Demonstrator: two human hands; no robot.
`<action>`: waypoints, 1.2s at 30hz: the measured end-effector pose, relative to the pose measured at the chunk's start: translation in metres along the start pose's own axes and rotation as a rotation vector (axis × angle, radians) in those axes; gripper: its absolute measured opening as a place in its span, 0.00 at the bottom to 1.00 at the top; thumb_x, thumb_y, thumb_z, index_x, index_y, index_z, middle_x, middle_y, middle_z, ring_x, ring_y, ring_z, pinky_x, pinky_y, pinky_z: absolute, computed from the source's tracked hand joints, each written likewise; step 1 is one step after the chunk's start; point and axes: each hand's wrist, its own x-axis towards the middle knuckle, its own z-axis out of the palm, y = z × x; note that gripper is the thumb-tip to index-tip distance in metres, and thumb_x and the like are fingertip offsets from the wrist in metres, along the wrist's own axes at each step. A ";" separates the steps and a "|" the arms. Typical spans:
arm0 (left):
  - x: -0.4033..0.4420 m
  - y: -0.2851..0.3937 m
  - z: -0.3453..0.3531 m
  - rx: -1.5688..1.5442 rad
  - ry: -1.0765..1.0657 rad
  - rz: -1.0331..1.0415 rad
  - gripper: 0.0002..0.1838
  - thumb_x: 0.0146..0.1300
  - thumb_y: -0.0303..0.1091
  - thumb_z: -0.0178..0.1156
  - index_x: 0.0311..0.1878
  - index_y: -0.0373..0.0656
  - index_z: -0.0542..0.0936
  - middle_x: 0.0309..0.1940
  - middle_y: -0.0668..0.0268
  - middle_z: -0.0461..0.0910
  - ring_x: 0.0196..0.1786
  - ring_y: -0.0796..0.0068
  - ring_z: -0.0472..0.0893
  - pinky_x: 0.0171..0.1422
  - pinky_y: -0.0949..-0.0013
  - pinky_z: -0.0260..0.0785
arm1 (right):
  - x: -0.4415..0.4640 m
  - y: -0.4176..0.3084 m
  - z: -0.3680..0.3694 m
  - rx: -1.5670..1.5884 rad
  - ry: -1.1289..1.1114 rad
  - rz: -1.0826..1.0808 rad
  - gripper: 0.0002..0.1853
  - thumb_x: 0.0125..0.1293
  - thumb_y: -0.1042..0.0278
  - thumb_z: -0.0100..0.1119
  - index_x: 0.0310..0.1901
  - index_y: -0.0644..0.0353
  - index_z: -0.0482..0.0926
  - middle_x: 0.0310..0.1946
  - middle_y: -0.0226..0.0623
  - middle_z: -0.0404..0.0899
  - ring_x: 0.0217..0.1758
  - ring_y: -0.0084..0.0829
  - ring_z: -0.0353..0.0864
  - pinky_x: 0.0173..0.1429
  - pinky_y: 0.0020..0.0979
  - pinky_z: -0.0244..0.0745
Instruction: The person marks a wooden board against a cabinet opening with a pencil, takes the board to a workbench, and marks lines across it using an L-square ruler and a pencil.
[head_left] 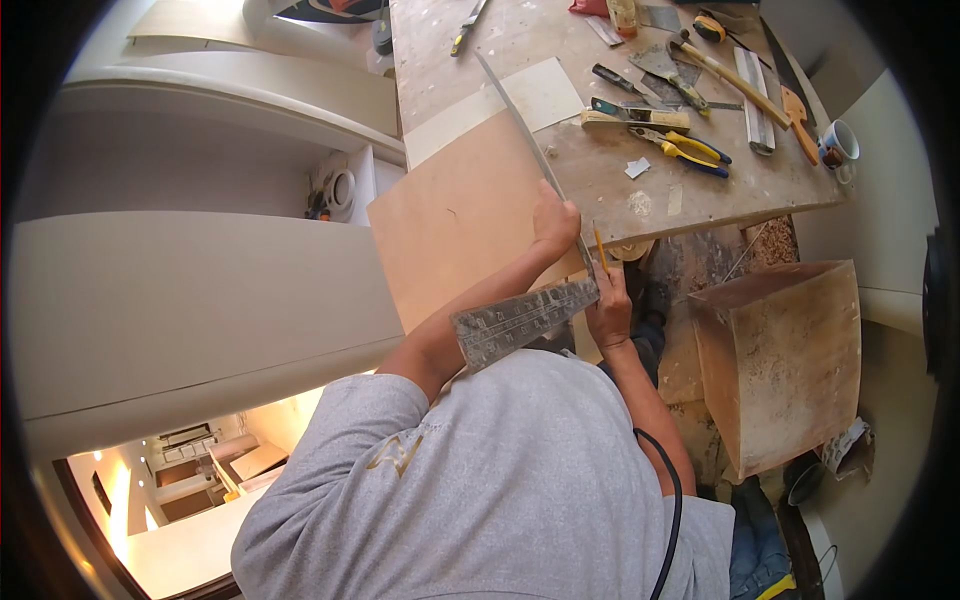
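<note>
A thin plywood sheet (460, 215) lies partly on the workbench and reaches over its near edge. Across its right side runs a carpenter's square (525, 318), its long narrow arm along the sheet and its wide, worn, marked arm pointing back toward my chest. My left hand (556, 222) is closed at the square's long arm, near the sheet's right edge. Just below, my right hand (610, 308) is at the square's corner with a yellow pencil (600, 247) upright in its fingers. The fingers' undersides are hidden.
On the workbench (610, 215) lie yellow-handled pliers (690, 150), a hammer (735, 80), scrapers (670, 75) and a knife (467, 28). A white cup (840, 142) is by the right edge. A wooden box (780, 360) stands right of me; cabinet panels (200, 300) stand left.
</note>
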 end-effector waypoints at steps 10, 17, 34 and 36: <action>0.000 -0.002 -0.001 -0.006 0.015 0.029 0.28 0.61 0.30 0.56 0.63 0.27 0.64 0.40 0.32 0.82 0.44 0.30 0.82 0.54 0.38 0.73 | -0.001 0.001 0.000 0.031 -0.011 -0.002 0.34 0.51 0.85 0.56 0.65 0.61 0.78 0.49 0.50 0.77 0.50 0.55 0.83 0.51 0.46 0.82; -0.003 0.001 -0.004 -0.015 0.037 0.042 0.29 0.61 0.29 0.56 0.64 0.24 0.65 0.40 0.31 0.82 0.45 0.30 0.82 0.55 0.39 0.73 | 0.000 0.000 0.001 0.054 0.001 -0.010 0.33 0.54 0.83 0.57 0.66 0.63 0.77 0.48 0.50 0.77 0.48 0.55 0.83 0.50 0.45 0.81; -0.003 0.004 -0.006 0.023 -0.035 -0.009 0.35 0.62 0.31 0.55 0.70 0.22 0.62 0.43 0.31 0.82 0.47 0.32 0.82 0.56 0.40 0.73 | 0.001 -0.002 -0.002 0.057 0.009 -0.006 0.32 0.53 0.83 0.56 0.64 0.63 0.79 0.49 0.50 0.78 0.48 0.55 0.83 0.50 0.45 0.81; -0.003 0.003 -0.005 0.034 -0.016 0.004 0.35 0.62 0.31 0.55 0.71 0.21 0.62 0.43 0.31 0.82 0.47 0.32 0.82 0.56 0.41 0.73 | 0.001 -0.002 -0.002 0.051 -0.005 -0.003 0.32 0.53 0.84 0.55 0.64 0.63 0.79 0.49 0.49 0.79 0.48 0.55 0.83 0.50 0.45 0.82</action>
